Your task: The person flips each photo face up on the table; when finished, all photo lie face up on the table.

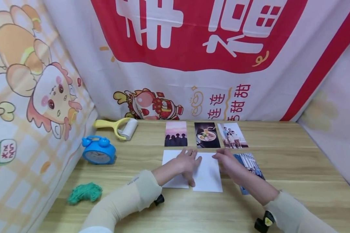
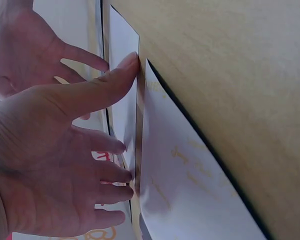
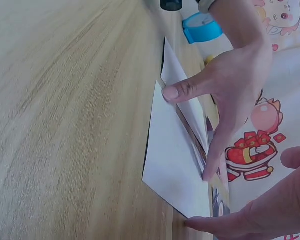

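Observation:
Two white cards lie side by side on the wooden table, a left card [image 1: 169, 156] and a right card [image 1: 208, 178]. My left hand [image 1: 188, 164] spreads its fingers over the narrow gap between them. Its thumb touches the right card's near-left corner, while the other fingers reach toward the far edge. At the far-right corner of that same card, my right hand [image 1: 228, 161] touches with a fingertip; its thumb [image 3: 296, 157] stands off the card. Faint yellow writing shows on the left card in the left wrist view.
Behind the cards lie a silhouette photo [image 1: 176, 138], a noodle-bowl photo [image 1: 206, 135] and a family photo [image 1: 232, 135]. Another group photo [image 1: 250, 161] is partly under my right forearm. At left are a lint roller [image 1: 129, 129], a blue alarm clock [image 1: 99, 152] and green yarn [image 1: 84, 193].

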The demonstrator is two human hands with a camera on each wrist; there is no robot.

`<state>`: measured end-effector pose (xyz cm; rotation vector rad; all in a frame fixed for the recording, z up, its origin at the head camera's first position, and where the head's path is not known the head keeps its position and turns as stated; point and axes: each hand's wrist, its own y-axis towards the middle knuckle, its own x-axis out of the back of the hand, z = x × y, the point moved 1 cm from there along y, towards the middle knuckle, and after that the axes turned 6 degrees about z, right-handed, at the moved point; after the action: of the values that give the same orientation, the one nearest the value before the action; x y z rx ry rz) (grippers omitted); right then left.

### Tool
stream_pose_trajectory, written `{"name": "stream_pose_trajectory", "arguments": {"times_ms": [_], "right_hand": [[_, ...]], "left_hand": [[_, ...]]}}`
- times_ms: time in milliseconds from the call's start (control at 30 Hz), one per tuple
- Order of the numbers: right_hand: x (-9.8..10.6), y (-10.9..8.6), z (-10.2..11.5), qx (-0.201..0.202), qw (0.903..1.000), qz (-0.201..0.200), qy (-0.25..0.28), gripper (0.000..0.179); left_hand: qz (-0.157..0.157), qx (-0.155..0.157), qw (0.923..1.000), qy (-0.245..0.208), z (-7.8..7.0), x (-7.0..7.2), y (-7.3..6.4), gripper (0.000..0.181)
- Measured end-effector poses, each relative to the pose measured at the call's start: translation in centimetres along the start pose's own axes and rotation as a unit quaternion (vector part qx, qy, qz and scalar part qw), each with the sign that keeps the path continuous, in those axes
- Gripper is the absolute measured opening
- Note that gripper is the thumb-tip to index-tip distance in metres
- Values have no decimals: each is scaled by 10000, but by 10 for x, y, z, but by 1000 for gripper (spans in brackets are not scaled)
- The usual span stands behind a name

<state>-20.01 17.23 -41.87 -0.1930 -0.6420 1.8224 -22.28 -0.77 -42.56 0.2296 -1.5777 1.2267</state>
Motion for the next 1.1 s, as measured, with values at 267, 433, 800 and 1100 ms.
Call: {"name": "stream_pose_trajectory", "arguments": {"times_ms": [267, 433, 800, 1100], "right_hand": [[1, -1, 1, -130, 9982, 10, 585, 59], [5, 0, 1, -138, 9956, -35, 931, 60], [14, 4, -8, -118, 9875, -124, 1568, 47], [21, 5, -15, -8, 9897, 131, 1425, 38]], "left_hand": [[18, -62, 9999, -104, -1, -1, 6, 116], [73, -25, 10000, -53, -2, -1, 6, 115], [49, -87, 9998, -148, -1, -3, 4, 116], [-14, -110, 9998, -158, 0, -4, 4, 116]]}}
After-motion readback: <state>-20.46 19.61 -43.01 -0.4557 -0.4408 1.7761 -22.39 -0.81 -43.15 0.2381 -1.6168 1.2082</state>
